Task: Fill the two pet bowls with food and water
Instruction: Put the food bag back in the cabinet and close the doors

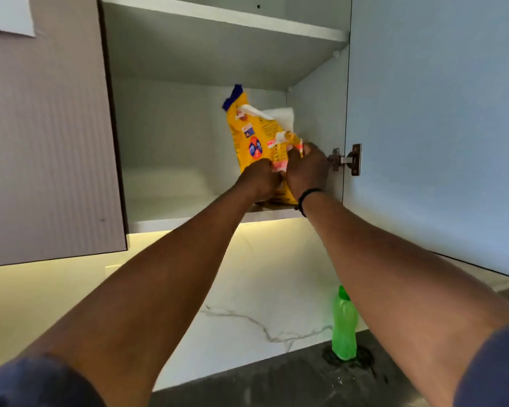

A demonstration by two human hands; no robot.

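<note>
A yellow pet food bag (252, 136) with a blue top stands on the lower shelf of an open wall cabinet (174, 201), leaning left. My left hand (260, 179) grips the bag's lower front. My right hand (306, 168) grips its lower right side, fingers curled into the crumpled packaging. A green water bottle (344, 324) stands upright on the dark counter below, by the marble backsplash. No pet bowls are in view.
The cabinet's right door (438, 127) hangs open, with a metal hinge (346, 160) next to my right hand. A closed brown door (47, 127) is on the left. An upper shelf (224, 16) spans the cabinet. White paper (281, 116) sits behind the bag.
</note>
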